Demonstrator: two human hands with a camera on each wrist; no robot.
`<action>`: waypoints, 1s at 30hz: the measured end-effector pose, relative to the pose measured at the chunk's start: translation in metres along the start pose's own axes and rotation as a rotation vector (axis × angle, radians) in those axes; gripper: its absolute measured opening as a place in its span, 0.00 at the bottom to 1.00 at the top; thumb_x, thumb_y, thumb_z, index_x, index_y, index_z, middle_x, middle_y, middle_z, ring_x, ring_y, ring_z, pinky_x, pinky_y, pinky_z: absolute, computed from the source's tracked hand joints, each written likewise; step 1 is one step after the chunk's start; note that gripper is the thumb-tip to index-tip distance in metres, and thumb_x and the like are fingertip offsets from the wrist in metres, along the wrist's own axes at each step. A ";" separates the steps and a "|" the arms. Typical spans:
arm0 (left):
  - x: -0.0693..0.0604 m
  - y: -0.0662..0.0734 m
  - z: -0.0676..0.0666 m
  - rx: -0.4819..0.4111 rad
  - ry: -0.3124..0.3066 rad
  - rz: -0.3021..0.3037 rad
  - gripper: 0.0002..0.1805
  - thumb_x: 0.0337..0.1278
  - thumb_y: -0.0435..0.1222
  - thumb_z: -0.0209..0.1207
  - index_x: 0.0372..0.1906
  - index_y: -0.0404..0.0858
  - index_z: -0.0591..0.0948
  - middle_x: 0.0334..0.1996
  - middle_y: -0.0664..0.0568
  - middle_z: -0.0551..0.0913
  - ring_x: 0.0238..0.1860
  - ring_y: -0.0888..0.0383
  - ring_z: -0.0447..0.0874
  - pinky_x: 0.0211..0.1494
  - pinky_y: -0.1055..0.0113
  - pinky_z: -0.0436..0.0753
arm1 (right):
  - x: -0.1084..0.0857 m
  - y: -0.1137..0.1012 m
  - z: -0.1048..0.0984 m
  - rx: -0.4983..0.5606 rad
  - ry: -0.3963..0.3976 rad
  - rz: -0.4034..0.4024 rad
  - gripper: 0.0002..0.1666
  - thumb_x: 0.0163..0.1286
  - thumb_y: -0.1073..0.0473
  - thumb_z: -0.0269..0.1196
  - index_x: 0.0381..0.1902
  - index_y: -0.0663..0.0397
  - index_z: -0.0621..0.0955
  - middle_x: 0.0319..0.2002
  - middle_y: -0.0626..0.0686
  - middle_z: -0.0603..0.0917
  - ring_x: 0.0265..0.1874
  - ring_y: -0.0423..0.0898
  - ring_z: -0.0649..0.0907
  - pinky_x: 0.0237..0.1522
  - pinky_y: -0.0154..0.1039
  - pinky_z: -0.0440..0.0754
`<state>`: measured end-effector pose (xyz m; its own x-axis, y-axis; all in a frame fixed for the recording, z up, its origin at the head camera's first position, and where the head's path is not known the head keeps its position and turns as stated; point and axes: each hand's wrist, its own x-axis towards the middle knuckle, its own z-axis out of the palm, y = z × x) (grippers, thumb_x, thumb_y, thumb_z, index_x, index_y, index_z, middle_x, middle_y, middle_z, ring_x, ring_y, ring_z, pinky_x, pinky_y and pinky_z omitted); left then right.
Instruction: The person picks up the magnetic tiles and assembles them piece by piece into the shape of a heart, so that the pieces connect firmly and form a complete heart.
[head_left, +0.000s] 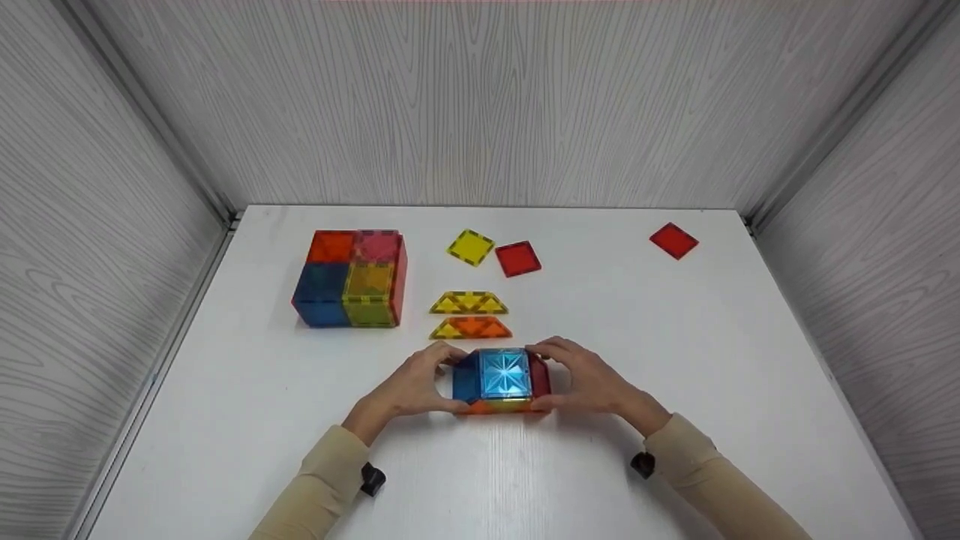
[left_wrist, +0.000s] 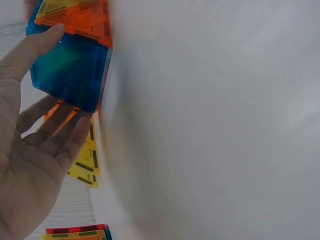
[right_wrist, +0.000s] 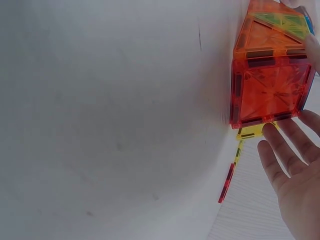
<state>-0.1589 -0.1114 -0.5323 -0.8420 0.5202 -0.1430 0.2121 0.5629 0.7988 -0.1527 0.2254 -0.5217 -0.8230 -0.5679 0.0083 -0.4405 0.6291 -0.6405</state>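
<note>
Near the middle of the table stands a low block of magnetic tiles (head_left: 505, 375) with sloping sides. Its top is a light blue square tile, with a dark blue tile (left_wrist: 67, 67) on the left slope and a red tile (right_wrist: 272, 92) on the right. Orange and yellow triangle tiles (right_wrist: 270, 30) make up its front. My left hand (head_left: 416, 382) holds the block's left end, thumb at the front and fingers at the back. At the right end, my right hand (head_left: 589, 379) grips it likewise between thumb and fingers.
Just behind lie two flat trapezoids of triangle tiles, one yellow (head_left: 469, 303) and one orange and yellow (head_left: 472, 328). A yellow square (head_left: 471, 247) and two red squares (head_left: 518, 259) lie farther back. To the left sits a larger multicoloured tile box (head_left: 351, 279).
</note>
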 end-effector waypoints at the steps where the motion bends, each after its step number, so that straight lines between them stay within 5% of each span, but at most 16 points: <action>1: -0.001 0.000 0.000 0.005 0.001 0.006 0.44 0.48 0.52 0.80 0.70 0.47 0.74 0.67 0.50 0.78 0.69 0.48 0.77 0.74 0.46 0.79 | 0.000 0.001 0.001 0.005 0.004 0.005 0.50 0.59 0.33 0.76 0.76 0.36 0.72 0.68 0.46 0.79 0.66 0.49 0.79 0.66 0.56 0.84; 7: -0.005 0.001 0.003 0.060 0.026 0.077 0.42 0.50 0.51 0.80 0.69 0.46 0.74 0.65 0.52 0.78 0.68 0.50 0.78 0.73 0.48 0.80 | -0.003 0.005 0.004 0.080 0.036 0.084 0.47 0.64 0.34 0.72 0.76 0.44 0.72 0.69 0.50 0.79 0.65 0.52 0.80 0.65 0.57 0.84; 20: -0.016 0.004 0.011 0.211 0.116 0.254 0.41 0.52 0.46 0.79 0.69 0.46 0.71 0.65 0.52 0.77 0.70 0.53 0.77 0.72 0.50 0.81 | 0.000 -0.007 0.012 0.264 0.041 0.460 0.49 0.66 0.29 0.69 0.74 0.53 0.74 0.59 0.55 0.85 0.53 0.50 0.82 0.54 0.46 0.85; 26: -0.020 0.004 0.013 0.226 0.142 0.260 0.44 0.52 0.48 0.79 0.72 0.47 0.69 0.69 0.51 0.75 0.72 0.52 0.75 0.73 0.50 0.80 | -0.002 -0.014 0.014 0.276 0.061 0.488 0.46 0.63 0.31 0.73 0.70 0.50 0.77 0.55 0.52 0.85 0.50 0.48 0.81 0.46 0.39 0.82; 30: -0.021 0.006 0.013 0.172 0.148 0.190 0.48 0.55 0.59 0.74 0.75 0.45 0.68 0.73 0.50 0.72 0.73 0.50 0.75 0.72 0.48 0.81 | -0.006 -0.017 0.016 0.291 0.077 0.461 0.46 0.61 0.31 0.74 0.70 0.49 0.77 0.54 0.52 0.85 0.50 0.48 0.81 0.47 0.38 0.82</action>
<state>-0.1330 -0.1107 -0.5321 -0.8396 0.5347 0.0962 0.4433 0.5718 0.6903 -0.1348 0.2093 -0.5235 -0.9359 -0.2210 -0.2745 0.0804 0.6244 -0.7769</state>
